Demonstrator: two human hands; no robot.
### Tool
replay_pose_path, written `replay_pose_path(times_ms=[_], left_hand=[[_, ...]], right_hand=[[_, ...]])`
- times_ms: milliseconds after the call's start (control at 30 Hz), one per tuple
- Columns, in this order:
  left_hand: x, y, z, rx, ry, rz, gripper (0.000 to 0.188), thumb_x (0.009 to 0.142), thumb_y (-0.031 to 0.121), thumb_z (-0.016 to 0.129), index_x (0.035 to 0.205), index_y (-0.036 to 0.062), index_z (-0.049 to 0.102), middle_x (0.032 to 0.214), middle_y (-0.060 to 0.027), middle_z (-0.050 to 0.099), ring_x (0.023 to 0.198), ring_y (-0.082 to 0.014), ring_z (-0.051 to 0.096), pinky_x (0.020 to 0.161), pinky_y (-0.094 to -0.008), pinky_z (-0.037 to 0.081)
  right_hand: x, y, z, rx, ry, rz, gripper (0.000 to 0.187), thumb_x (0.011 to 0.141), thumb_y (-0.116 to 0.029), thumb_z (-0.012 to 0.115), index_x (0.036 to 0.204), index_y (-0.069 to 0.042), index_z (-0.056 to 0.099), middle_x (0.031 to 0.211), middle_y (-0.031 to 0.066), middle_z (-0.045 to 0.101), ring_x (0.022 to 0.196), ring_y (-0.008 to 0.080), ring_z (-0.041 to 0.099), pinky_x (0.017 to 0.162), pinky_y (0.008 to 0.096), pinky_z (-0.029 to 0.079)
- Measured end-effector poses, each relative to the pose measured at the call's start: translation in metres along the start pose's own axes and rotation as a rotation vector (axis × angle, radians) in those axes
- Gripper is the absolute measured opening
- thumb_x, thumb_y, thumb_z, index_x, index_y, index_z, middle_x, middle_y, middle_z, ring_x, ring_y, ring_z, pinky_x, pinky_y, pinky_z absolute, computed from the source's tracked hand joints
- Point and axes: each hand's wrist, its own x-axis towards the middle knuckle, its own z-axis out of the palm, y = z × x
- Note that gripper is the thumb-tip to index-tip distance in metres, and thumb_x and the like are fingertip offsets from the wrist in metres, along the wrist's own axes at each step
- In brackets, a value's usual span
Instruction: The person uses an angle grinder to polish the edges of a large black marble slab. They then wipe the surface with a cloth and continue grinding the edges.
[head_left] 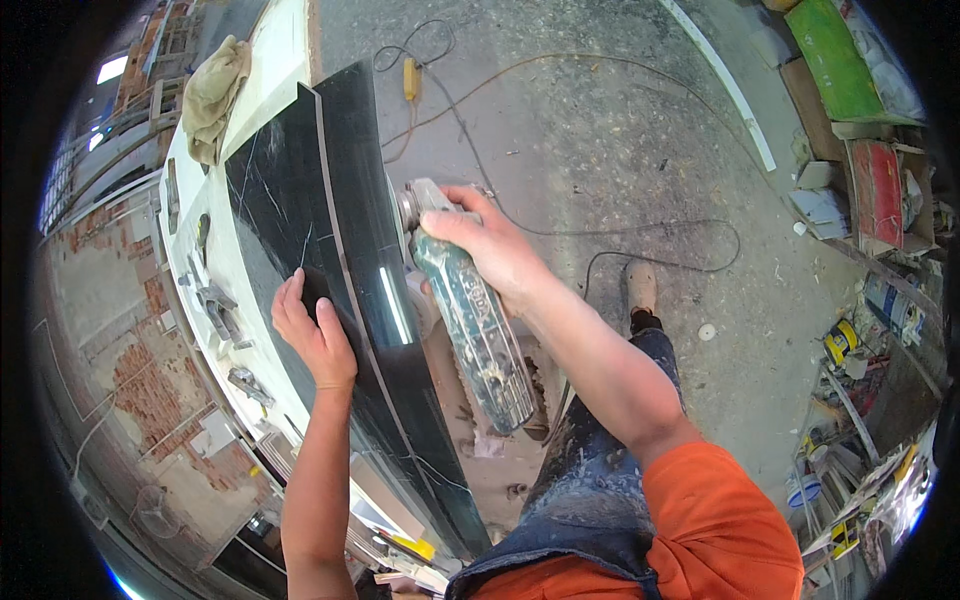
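Note:
My right hand [492, 243] is wrapped round an angle grinder [474, 335] with a dusty dark green body, its fingers and thumb near the head. The grinder's head is up against the outer edge of a glossy black stone slab [275, 180] with white veins; whether its disc touches the stone I cannot tell. A lighter narrow line runs lengthwise along the slab, with a shiny black band [375, 230] on its outer side. My left hand [318, 335] lies on the slab's top, fingers stretched out, holding nothing.
Several clamps and metal tools [212, 300] lie on the white bench left of the slab, and a beige cloth [215, 90] at its far end. A dark cord with a yellow connector [410, 80] snakes over the dusty floor. Boxes and cans [842, 340] crowd the right side.

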Motion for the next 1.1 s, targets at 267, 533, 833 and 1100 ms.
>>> replay_pose_path(times_ms=[267, 533, 833, 1100], left_hand=[[0.000, 0.003, 0.001, 0.020, 0.017, -0.006, 0.045, 0.099, 0.015, 0.052, 0.143, 0.0020, 0.055, 0.140, -0.0197, 0.053, 0.133, -0.0365, 0.045, 0.118, -0.0453, 0.030], [-0.003, 0.002, 0.003, -0.031, 0.038, -0.048, 0.047, 0.097, 0.020, 0.055, 0.142, 0.0059, 0.057, 0.139, -0.0196, 0.053, 0.131, -0.0384, 0.046, 0.114, -0.0494, 0.031], [-0.003, 0.010, 0.007, -0.070, 0.140, -0.110, 0.047, 0.094, 0.020, 0.063, 0.139, 0.0087, 0.060, 0.139, -0.0152, 0.055, 0.133, -0.0367, 0.047, 0.112, -0.0513, 0.034], [0.000, -0.007, 0.022, -0.160, 0.231, -0.070, 0.043, 0.091, 0.022, 0.068, 0.131, 0.0070, 0.064, 0.134, -0.0169, 0.060, 0.128, -0.0393, 0.053, 0.105, -0.0553, 0.041]], right_hand=[[-0.053, 0.064, -0.013, -0.114, 0.038, 0.019, 0.069, 0.092, -0.032, 0.077, 0.148, -0.009, 0.044, 0.107, 0.0130, 0.067, 0.081, 0.0220, 0.071, 0.065, 0.0364, 0.061], [-0.106, 0.126, -0.028, -0.023, 0.056, 0.468, 0.062, 0.092, -0.033, 0.077, 0.141, -0.006, 0.052, 0.106, 0.0111, 0.067, 0.083, 0.0202, 0.068, 0.071, 0.0354, 0.058], [-0.175, 0.046, -0.113, 0.082, 0.414, 0.304, 0.042, 0.097, -0.031, 0.069, 0.128, -0.005, 0.057, 0.091, 0.0124, 0.067, 0.068, 0.0292, 0.072, 0.059, 0.0412, 0.063], [-0.270, -0.060, -0.087, 0.001, 0.631, -0.040, 0.045, 0.095, -0.032, 0.065, 0.126, 0.000, 0.056, 0.093, 0.0199, 0.071, 0.074, 0.0316, 0.072, 0.064, 0.0454, 0.062]])
